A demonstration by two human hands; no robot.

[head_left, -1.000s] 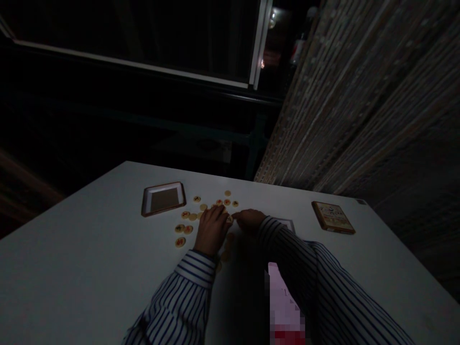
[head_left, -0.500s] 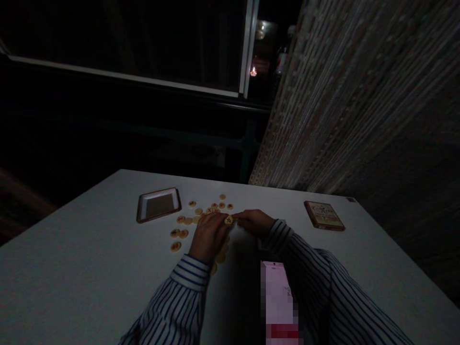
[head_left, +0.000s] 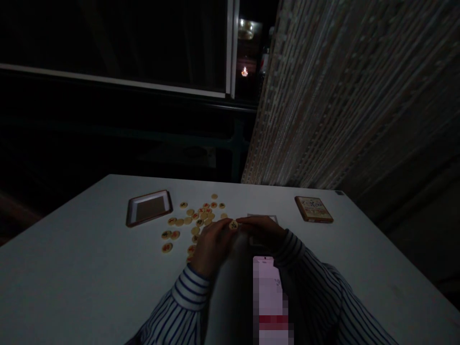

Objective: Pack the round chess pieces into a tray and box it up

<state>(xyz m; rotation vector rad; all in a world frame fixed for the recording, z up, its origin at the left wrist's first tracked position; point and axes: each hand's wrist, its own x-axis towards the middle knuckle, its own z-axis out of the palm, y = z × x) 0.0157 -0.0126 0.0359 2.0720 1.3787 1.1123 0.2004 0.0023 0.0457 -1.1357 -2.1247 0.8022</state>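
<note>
A round wooden Chinese chess piece (head_left: 233, 224) with a dark character stands raised between my two hands. My left hand (head_left: 212, 243) curls over the loose pieces and its fingertips grip this piece from the left. From the other side my right hand (head_left: 264, 230) reaches in, its fingers closed at the piece's right edge. Scattered Chinese chess pieces (head_left: 206, 215), some with red or dark characters and some blank side up, lie beyond and left of my left hand. Below my right hand a pale, rimmed flat object (head_left: 272, 218) is mostly covered.
An empty-looking shallow box half (head_left: 166, 195) lies at the left on the white table (head_left: 86, 268). A printed box (head_left: 314, 209) sits at the right. A lit phone (head_left: 268, 287) is below my right forearm. A string curtain (head_left: 283, 120) hangs behind the table.
The view has shifted slightly. My left hand has moved back from the pile toward my right hand, uncovering more pieces. The piece with the dark character remains between my fingertips.
</note>
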